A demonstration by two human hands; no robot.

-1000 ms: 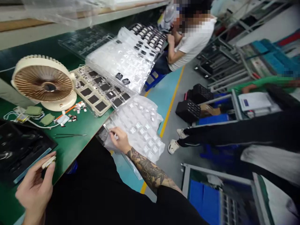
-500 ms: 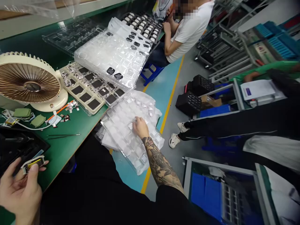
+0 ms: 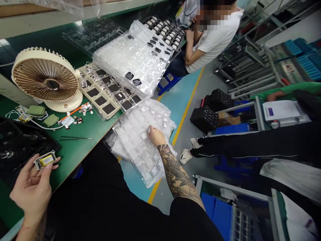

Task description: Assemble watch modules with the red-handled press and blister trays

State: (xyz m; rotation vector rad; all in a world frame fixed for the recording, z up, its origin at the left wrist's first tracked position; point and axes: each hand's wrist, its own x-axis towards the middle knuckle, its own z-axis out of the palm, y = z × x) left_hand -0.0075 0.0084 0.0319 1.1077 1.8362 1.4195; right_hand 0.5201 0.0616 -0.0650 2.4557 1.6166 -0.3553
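My left hand (image 3: pixel 33 189) is closed around the edges of a small pale device housing (image 3: pixel 37 164), its open side facing up. A yellow battery (image 3: pixel 47 160) shows inside it. Over a clear plastic blister tray (image 3: pixel 132 150) my right hand (image 3: pixel 156 136) is closed, fingertips together and pointing down; whatever they grip is hidden. Just left of those fingertips lies a small white square part (image 3: pixel 143 135) in a tray pocket. More such white parts sit along the tray's right side.
A cream fan (image 3: pixel 47 83) stands on the green bench (image 3: pixel 82 150), with tweezers (image 3: pixel 75 137) in front. Behind are a beige tray (image 3: pixel 106 117) of dark pads and a stack of clear trays (image 3: pixel 120 63). A co-worker in a white shirt (image 3: pixel 215 43) sits beyond.
The view has shifted, so the bench appears farther right. My left hand has risen and tipped the housing, showing more of the battery. My right hand stays at nearly the same tray spot.
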